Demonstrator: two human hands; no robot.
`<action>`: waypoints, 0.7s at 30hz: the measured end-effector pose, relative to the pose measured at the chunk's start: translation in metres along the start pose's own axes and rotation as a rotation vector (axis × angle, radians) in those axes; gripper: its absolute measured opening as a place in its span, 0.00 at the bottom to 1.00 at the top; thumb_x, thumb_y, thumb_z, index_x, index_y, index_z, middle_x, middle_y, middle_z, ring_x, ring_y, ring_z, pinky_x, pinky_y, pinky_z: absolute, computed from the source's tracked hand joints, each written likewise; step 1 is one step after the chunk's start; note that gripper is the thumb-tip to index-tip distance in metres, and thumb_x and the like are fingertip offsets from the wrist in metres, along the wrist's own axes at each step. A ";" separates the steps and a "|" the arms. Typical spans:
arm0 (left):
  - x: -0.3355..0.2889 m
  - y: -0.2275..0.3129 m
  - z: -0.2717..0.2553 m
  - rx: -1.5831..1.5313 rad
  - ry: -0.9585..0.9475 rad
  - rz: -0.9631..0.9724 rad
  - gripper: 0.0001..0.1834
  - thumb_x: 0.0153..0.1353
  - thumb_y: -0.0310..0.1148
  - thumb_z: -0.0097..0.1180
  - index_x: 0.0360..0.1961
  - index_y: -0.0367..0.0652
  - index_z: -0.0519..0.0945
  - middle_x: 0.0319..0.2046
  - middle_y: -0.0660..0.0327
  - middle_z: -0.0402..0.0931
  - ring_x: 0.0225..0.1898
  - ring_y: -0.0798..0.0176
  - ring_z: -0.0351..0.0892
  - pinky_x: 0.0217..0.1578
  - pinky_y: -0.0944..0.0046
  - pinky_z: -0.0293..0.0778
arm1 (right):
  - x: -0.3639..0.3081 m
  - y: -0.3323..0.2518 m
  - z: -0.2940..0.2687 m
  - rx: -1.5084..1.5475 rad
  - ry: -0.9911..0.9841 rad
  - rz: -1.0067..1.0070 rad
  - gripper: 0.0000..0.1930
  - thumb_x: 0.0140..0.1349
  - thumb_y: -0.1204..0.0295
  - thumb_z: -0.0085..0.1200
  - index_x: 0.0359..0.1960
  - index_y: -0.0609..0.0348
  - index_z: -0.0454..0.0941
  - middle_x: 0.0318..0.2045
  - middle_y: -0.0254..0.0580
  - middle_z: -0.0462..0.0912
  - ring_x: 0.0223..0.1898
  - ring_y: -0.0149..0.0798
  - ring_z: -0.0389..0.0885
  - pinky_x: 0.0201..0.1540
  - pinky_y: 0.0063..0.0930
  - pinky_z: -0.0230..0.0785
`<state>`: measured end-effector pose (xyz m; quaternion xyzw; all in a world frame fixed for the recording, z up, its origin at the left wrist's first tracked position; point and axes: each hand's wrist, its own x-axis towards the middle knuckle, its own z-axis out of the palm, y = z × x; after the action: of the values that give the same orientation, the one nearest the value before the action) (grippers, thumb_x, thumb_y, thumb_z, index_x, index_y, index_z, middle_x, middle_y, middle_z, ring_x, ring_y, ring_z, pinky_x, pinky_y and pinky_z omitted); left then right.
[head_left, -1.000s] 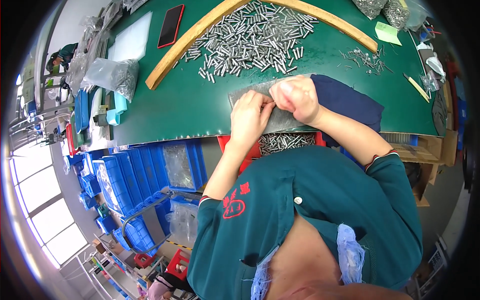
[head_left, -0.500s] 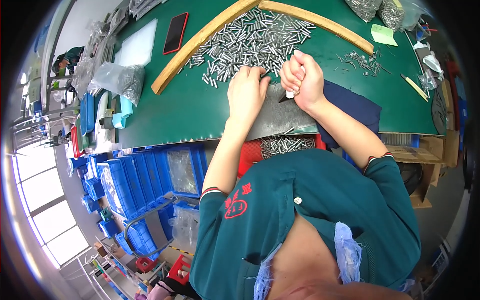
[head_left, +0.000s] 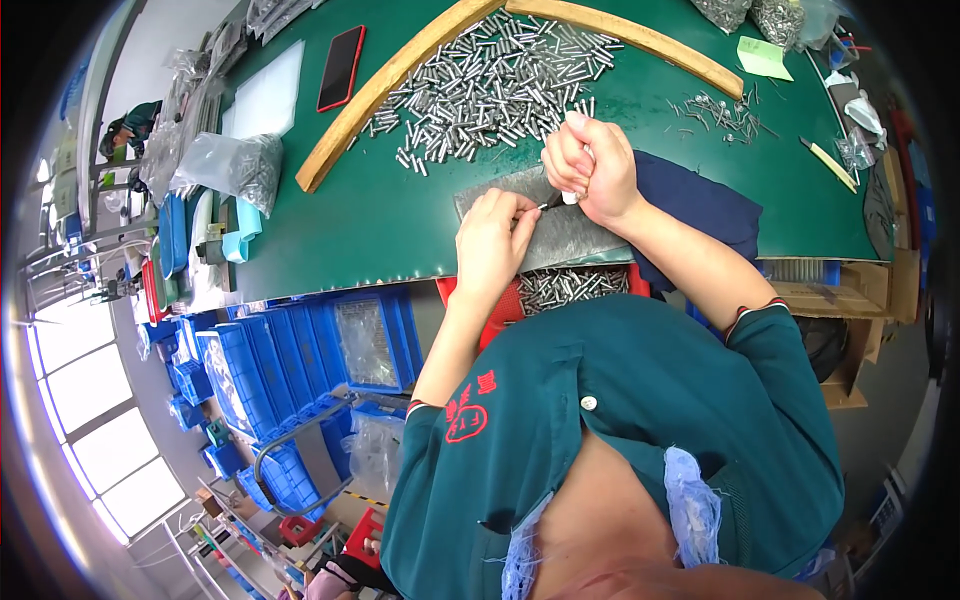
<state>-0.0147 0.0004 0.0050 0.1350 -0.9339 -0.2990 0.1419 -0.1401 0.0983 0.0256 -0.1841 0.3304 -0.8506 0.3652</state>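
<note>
My left hand (head_left: pixel 490 235) pinches a small metal pin (head_left: pixel 543 207) between thumb and fingertips, over the left part of a grey pad (head_left: pixel 575 236) at the table's near edge. Closed in a fist just right of it, my right hand (head_left: pixel 597 170) grips a small tool with a white handle (head_left: pixel 570 198). Its dark pointed tip lies close to the pin, and the fingers hide most of the tool. Beyond both hands spreads a pile of short metal pins (head_left: pixel 480 90). Below the pad, a red basket (head_left: pixel 505 310) holds more pins.
Two wooden strips (head_left: pixel 400 75) border the pile. A red-edged phone (head_left: pixel 341 68) and bagged parts (head_left: pixel 255 170) lie left. Dark blue cloth (head_left: pixel 695 205) sits beside my right forearm; burr scraps (head_left: pixel 735 118) and a cutter knife (head_left: pixel 830 163) lie farther right. Blue crates (head_left: pixel 290 365) stand below left.
My left hand has drawn back from the pile's edge onto the pad, now with a pin in its fingertips. My right fist has shifted slightly left and nearer to me.
</note>
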 end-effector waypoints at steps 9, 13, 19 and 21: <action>0.000 -0.001 0.001 -0.018 -0.017 -0.038 0.05 0.47 0.30 0.59 0.23 0.43 0.74 0.22 0.62 0.70 0.28 0.60 0.71 0.30 0.62 0.67 | -0.001 0.000 -0.002 0.047 -0.020 -0.033 0.23 0.63 0.66 0.30 0.07 0.52 0.52 0.05 0.31 0.54 0.08 0.25 0.48 0.12 0.20 0.44; -0.002 -0.002 0.002 -0.019 0.002 -0.038 0.05 0.47 0.29 0.59 0.23 0.43 0.74 0.22 0.62 0.70 0.28 0.59 0.71 0.30 0.62 0.67 | -0.004 0.003 -0.001 0.004 -0.097 -0.097 0.23 0.63 0.67 0.32 0.07 0.54 0.54 0.06 0.32 0.56 0.09 0.26 0.50 0.13 0.21 0.45; 0.001 0.000 -0.002 0.050 0.063 0.072 0.06 0.47 0.29 0.59 0.23 0.41 0.74 0.20 0.62 0.68 0.22 0.63 0.70 0.26 0.64 0.67 | -0.011 0.012 0.001 -0.236 -0.192 -0.193 0.23 0.63 0.69 0.35 0.07 0.56 0.57 0.08 0.32 0.59 0.11 0.24 0.54 0.15 0.21 0.48; -0.001 0.004 -0.008 0.047 -0.107 0.082 0.05 0.49 0.31 0.58 0.24 0.42 0.75 0.22 0.61 0.69 0.24 0.62 0.72 0.27 0.64 0.68 | -0.005 0.007 -0.003 -0.111 -0.121 -0.121 0.23 0.63 0.69 0.35 0.07 0.55 0.56 0.07 0.31 0.58 0.10 0.25 0.54 0.15 0.21 0.47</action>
<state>-0.0114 0.0000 0.0136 0.0838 -0.9517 -0.2777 0.1009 -0.1349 0.0995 0.0181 -0.2746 0.3425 -0.8389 0.3219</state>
